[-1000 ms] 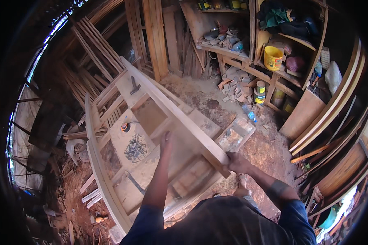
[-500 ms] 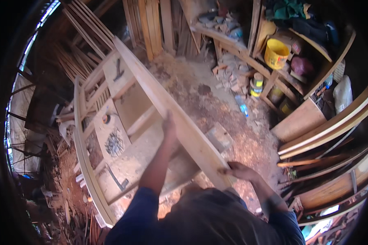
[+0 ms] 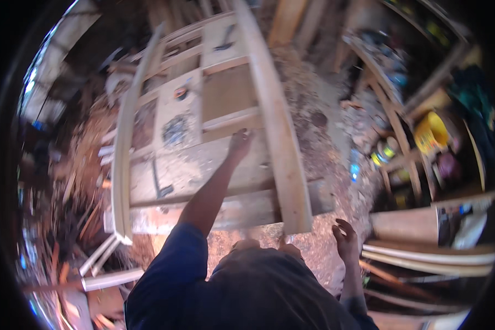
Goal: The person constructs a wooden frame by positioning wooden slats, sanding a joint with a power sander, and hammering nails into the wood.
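My left hand (image 3: 240, 142), blurred, is over the wooden worktop (image 3: 225, 159), left of a long pale plank (image 3: 278, 137), with its fingers loosely apart and seemingly empty. My right hand (image 3: 346, 239) hangs open, fingers slightly bent, right of the plank's near end and off it. On the frame-like assembly (image 3: 231, 118) lie a hammer (image 3: 225, 38), a round dark item (image 3: 180, 93) like a tape measure, a heap of nails (image 3: 175, 131) and a second hammer-like tool (image 3: 162, 187). Another long pale rail (image 3: 126, 137) runs along its left side.
At right stand wooden shelving (image 3: 401, 154), a yellow bucket (image 3: 430, 132), paint cans (image 3: 384, 154), a plastic bottle (image 3: 355, 165) and stacked boards (image 3: 423, 253). Timber offcuts (image 3: 71, 231) litter the left floor. Upright boards (image 3: 286, 22) lean at the back.
My right hand has let go of the plank and moved out to the right. The view has turned, so the assembly now runs straight ahead and the plank stands more upright in the picture.
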`<state>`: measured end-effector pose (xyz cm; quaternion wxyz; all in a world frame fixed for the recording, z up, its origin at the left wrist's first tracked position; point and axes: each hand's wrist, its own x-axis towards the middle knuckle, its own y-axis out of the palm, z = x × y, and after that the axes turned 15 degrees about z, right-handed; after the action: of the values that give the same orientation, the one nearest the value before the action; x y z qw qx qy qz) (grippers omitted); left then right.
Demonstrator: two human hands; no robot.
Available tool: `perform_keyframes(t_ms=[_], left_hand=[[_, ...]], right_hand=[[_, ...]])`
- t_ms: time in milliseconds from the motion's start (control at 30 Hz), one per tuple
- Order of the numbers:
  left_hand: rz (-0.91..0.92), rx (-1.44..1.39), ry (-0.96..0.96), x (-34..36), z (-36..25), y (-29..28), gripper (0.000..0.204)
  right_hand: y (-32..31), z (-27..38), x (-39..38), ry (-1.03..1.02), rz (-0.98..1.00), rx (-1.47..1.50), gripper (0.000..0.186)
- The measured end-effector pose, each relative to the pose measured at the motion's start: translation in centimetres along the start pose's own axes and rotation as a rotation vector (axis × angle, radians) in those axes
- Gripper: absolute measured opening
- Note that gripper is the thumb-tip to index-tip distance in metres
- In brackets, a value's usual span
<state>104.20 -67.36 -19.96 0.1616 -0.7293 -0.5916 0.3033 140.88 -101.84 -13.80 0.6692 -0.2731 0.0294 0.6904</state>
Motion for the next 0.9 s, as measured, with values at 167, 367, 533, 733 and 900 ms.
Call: perform_keyframes(t_ms=[167,367,533,733,900], left_hand=[[-0.348,0.138,-0.077,-15.4,10.3,-13.1,0.066],[-0.565,0.522,-0.817,-33.0,25.9,-31.4,0.087],[-0.516,0.485,-0.874,-40.0,35.9,-42.1,0.107],[-0.247,0.17,-0.492,-42.9,48.7,-44.8,0.118],[-0.159,0.302,-0.113,-38.3,34.0,-36.7,0.063]], right_hand=[[1.7,6.2,1.4,-0.211,0.026,-0.109,0.036],[9.6,15.5,1.5,-0.354,0.174,-0.114,0.027],[26.1,19.5,2.6,-0.363,0.496,0.064,0.024],[53.2,23.4,4.7,-0.249,1.205,0.153,0.033],[63.4,29.4,7.4,0.085,1.119,0.322,0.043]])
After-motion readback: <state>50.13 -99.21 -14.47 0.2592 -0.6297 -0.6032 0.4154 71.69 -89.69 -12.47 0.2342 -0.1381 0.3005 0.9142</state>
